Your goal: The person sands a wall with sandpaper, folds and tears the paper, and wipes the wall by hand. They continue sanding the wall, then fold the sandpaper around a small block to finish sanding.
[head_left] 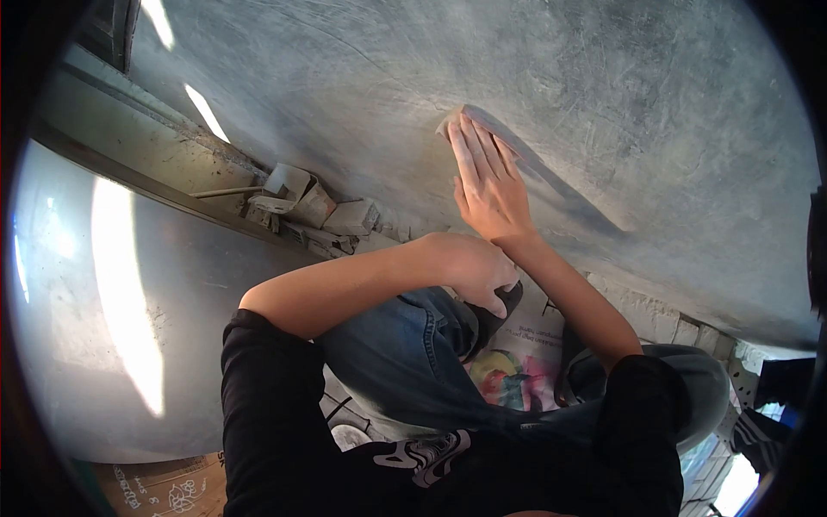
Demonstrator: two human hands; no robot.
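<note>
My right hand (491, 185) lies with its fingers stretched out and together, pressing a sheet of what looks like sandpaper (448, 121) flat against a large grey panel (620, 112). The sheet's edges show past the fingertips and along the far side of the fingers. My left hand (482, 271) hangs just below my right wrist, over my bent leg. Its thumb points down, apart from the loosely bent fingers. Nothing shows in it, though part of the fingers is hidden from view.
A curved, shiny grey panel (77, 284) stands at the left. Broken blocks (351, 217) lie along the panel's foot. Beneath my legs is a printed sheet (525, 345); cardboard (164, 491) lies at the lower left. A striped black item (762, 435) is at the right edge.
</note>
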